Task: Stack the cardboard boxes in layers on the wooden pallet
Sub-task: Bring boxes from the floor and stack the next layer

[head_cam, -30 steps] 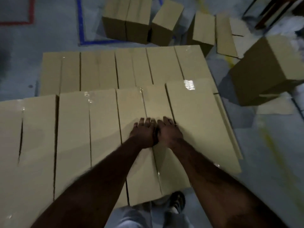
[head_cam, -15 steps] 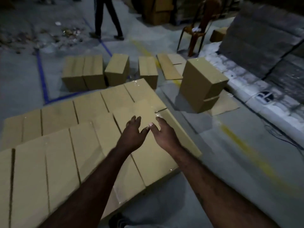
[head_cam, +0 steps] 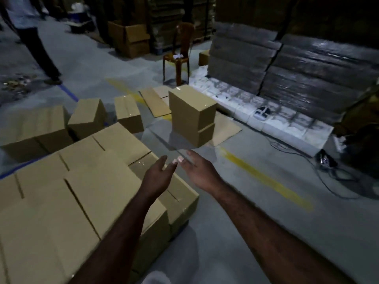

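A layer of taped cardboard boxes fills the lower left; the pallet under them is hidden. My left hand hovers open above the stack's right corner, holding nothing. My right hand is open beside it, over the floor just past the stack's edge. A tall loose box stands on flattened cardboard ahead of my hands. Three more loose boxes sit behind the stack: one small, one tilted, one wide.
A person's legs are at the far left on the grey floor. A brown plastic chair stands ahead. Wrapped pallet loads and white blocks line the right. Cables and a yellow floor line run at right.
Both hands lifted off the top of the stacked boxes and spread apart. My view swung up and right, from the stack towards the loose boxes and the warehouse floor.
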Demonstrator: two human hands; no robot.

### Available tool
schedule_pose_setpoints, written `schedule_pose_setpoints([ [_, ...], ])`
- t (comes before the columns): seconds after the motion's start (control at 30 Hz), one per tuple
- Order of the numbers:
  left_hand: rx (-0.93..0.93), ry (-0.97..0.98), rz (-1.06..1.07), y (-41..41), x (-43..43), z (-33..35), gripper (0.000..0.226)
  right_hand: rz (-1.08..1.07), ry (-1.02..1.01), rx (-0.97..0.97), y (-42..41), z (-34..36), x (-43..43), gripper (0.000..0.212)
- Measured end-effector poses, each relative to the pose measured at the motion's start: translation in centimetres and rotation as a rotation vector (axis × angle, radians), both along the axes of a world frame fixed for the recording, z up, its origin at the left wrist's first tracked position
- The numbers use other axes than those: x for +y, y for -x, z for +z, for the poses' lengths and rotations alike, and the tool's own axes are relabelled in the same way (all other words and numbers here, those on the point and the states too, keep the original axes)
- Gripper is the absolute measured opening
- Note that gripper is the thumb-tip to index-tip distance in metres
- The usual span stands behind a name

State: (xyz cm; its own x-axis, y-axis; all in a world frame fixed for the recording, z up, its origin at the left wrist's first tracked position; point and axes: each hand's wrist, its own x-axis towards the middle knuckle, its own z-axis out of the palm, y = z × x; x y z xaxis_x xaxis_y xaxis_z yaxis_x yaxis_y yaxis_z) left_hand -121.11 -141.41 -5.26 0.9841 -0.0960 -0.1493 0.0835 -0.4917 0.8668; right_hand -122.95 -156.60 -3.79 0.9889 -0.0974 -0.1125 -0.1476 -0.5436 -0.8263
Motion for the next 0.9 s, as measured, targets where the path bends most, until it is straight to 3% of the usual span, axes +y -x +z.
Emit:
schedule_pose_setpoints([
  [0.27, 0.023, 0.059, -0.096, -5.9, -8.3, -0.1, 0.07, -0.111, -0.019, 0.021, -3.9, 0.7, -8.6, 0.065],
  [0.4, 0.039, 0.096, -0.131, -12.4, -13.1, -0.9, 0.074, -0.152, 0.009, 0.005, -9.2, 0.6, -13.7, 0.057],
  [0.57, 0.091, 0.153, -0.12, -23.0, -18.9, -2.1, 0.094, -0.195, 0.04, 0.063, -18.8, 0.5, -19.7, 0.066],
  [0.63, 0.123, 0.183, -0.093, -26.6, -21.2, -1.6, 0.084, -0.21, 0.051, 0.079, -22.6, 0.9, -21.8, 0.065],
  [0.73, 0.113, 0.219, -0.112, -31.8, -24.8, -0.9, 0.049, -0.21, 0.053, 0.055, -28.1, 1.5, -24.9, 0.055],
  [0.9, 0.079, 0.189, -0.11, -40.0, -29.3, -0.7, 0.044, -0.223, 0.037, 0.073, -36.6, 0.6, -30.1, 0.067],
])
